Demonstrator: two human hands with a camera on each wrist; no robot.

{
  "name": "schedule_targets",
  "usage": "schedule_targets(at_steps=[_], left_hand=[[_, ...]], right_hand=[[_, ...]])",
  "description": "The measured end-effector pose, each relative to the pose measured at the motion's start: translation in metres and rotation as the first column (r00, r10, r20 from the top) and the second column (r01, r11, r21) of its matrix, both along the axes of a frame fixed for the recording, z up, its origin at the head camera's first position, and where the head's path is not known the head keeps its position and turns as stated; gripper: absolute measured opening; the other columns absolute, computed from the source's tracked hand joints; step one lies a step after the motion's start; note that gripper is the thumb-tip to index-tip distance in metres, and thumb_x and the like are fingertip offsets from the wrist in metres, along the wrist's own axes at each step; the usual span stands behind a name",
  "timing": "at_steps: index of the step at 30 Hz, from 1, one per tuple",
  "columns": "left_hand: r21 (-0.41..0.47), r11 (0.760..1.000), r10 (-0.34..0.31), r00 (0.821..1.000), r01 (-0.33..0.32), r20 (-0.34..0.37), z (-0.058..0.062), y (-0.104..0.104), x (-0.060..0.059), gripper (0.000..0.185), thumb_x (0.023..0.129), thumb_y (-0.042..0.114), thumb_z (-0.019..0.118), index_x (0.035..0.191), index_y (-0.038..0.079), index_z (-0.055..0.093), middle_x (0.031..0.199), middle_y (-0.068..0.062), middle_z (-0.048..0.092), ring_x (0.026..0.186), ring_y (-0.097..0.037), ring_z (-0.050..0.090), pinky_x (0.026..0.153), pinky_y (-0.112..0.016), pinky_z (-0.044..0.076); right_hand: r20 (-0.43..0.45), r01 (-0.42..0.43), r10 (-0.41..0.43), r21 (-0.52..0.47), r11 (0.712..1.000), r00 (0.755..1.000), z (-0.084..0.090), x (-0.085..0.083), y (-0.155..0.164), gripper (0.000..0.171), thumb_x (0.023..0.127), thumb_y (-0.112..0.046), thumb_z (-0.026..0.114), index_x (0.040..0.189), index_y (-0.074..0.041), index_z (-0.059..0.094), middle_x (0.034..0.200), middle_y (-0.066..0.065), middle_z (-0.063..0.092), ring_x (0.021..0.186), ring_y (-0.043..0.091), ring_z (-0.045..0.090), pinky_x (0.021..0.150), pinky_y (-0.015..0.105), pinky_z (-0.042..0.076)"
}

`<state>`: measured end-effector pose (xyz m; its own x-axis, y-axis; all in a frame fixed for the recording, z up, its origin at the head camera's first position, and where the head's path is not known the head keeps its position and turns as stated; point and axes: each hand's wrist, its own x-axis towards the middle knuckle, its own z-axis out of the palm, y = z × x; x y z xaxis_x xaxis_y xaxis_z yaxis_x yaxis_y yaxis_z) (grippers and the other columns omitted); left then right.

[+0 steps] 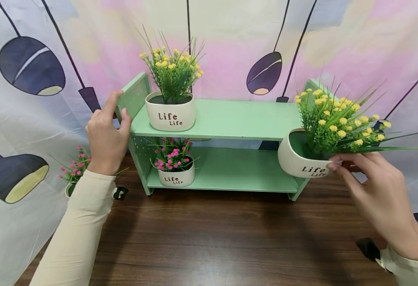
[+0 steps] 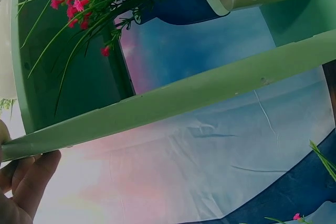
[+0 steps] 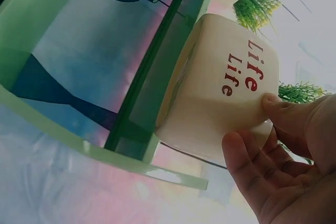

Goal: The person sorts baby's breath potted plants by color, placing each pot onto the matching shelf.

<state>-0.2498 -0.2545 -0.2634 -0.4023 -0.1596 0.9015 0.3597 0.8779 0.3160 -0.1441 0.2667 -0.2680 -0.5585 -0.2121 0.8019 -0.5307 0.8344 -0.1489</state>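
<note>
My right hand [image 1: 384, 190] pinches the rim of a white oval pot of yellow flowers [image 1: 341, 119] between thumb and fingers. The pot tilts in front of the right end of the green two-tier shelf [image 1: 244, 119]; its "Life" lettering [image 3: 241, 72] faces the right wrist camera. At the shelf's left end, my left hand [image 1: 106, 139] grips the side panel [image 2: 173, 103], fingers outside and thumb inside. Beside that hand, another pot of yellow flowers [image 1: 171, 113] stands upright on the top tier. Below it, a pot of pink flowers [image 1: 176, 176] sits on the lower tier.
Another pink-flowered plant [image 1: 76, 169] stands on the floor left of the shelf, partly hidden by my left forearm. A cloth backdrop [image 1: 223, 47] printed with lamps hangs behind. Dark wood-look flooring [image 1: 209, 238] lies in front.
</note>
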Motion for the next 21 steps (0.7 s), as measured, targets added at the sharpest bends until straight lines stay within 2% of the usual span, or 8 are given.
schedule_targets(at_steps=[4,5,7,9,11,15,21], left_hand=[[-0.001,1.0,0.004,1.0,-0.004,-0.008,-0.001,-0.001,0.0,0.039,0.102,0.012,0.061,0.14,0.017,0.067,0.089,-0.025,0.074,0.065,-0.044,0.049,0.06,-0.061,0.035],[-0.001,1.0,0.004,1.0,-0.004,-0.008,-0.001,-0.001,0.0,0.039,0.102,0.012,0.061,0.14,0.017,0.067,0.088,-0.025,0.073,0.065,-0.044,0.05,0.061,-0.062,0.035],[-0.001,1.0,0.004,1.0,-0.004,-0.008,-0.001,-0.001,0.0,0.039,0.102,0.013,0.061,0.14,0.017,0.067,0.088,-0.025,0.073,0.066,-0.045,0.05,0.062,-0.064,0.036],[0.001,1.0,0.001,1.0,-0.001,-0.008,0.0,0.0,-0.001,0.039,0.102,0.013,0.061,0.14,0.018,0.067,0.089,-0.025,0.073,0.067,-0.046,0.051,0.063,-0.064,0.036],[0.003,1.0,-0.001,1.0,0.001,-0.008,0.001,0.0,0.0,0.039,0.102,0.013,0.061,0.14,0.018,0.067,0.091,-0.025,0.074,0.067,-0.046,0.051,0.063,-0.064,0.037],[0.008,1.0,-0.002,1.0,0.002,-0.001,0.002,0.0,0.001,0.039,0.103,0.013,0.06,0.14,0.019,0.067,0.09,-0.025,0.074,0.067,-0.045,0.051,0.063,-0.062,0.036],[0.006,1.0,-0.009,1.0,0.008,0.013,0.001,0.0,0.003,0.039,0.103,0.013,0.059,0.141,0.019,0.067,0.09,-0.025,0.074,0.066,-0.044,0.05,0.062,-0.059,0.035]], right_hand=[[-0.008,-0.026,0.026,-0.018,0.999,1.0,0.009,-0.008,-0.005,0.064,0.105,-0.056,0.052,0.103,0.002,0.078,0.09,0.018,0.072,0.101,-0.021,0.039,0.076,0.028,0.035],[-0.01,-0.027,0.027,-0.021,0.999,1.0,0.012,-0.01,-0.007,0.059,0.105,-0.052,0.055,0.102,0.002,0.078,0.09,0.018,0.072,0.101,-0.021,0.039,0.076,0.028,0.035],[-0.01,-0.028,0.028,-0.022,0.999,1.0,0.017,-0.013,-0.01,0.034,0.103,-0.031,0.069,0.102,0.002,0.078,0.09,0.017,0.072,0.099,-0.018,0.042,0.077,0.025,0.035],[-0.005,-0.026,0.026,-0.018,0.999,1.0,0.022,-0.016,-0.013,0.012,0.094,-0.008,0.079,0.102,0.001,0.078,0.089,0.016,0.071,0.098,-0.013,0.045,0.078,0.025,0.036],[0.001,-0.026,0.026,-0.012,1.0,1.0,0.025,-0.021,-0.016,0.019,0.084,0.006,0.083,0.101,0.0,0.078,0.089,0.014,0.071,0.096,-0.007,0.047,0.079,0.025,0.037],[0.021,-0.044,0.044,-0.021,0.999,0.999,0.029,-0.032,-0.02,0.018,0.084,0.007,0.083,0.101,0.0,0.078,0.09,0.014,0.072,0.095,-0.006,0.048,0.078,0.024,0.039],[0.069,-0.056,0.06,-0.059,0.997,0.996,0.035,-0.047,-0.024,0.013,0.09,0.003,0.08,0.103,0.0,0.078,0.094,0.015,0.073,0.095,-0.008,0.05,0.08,0.008,0.039]])
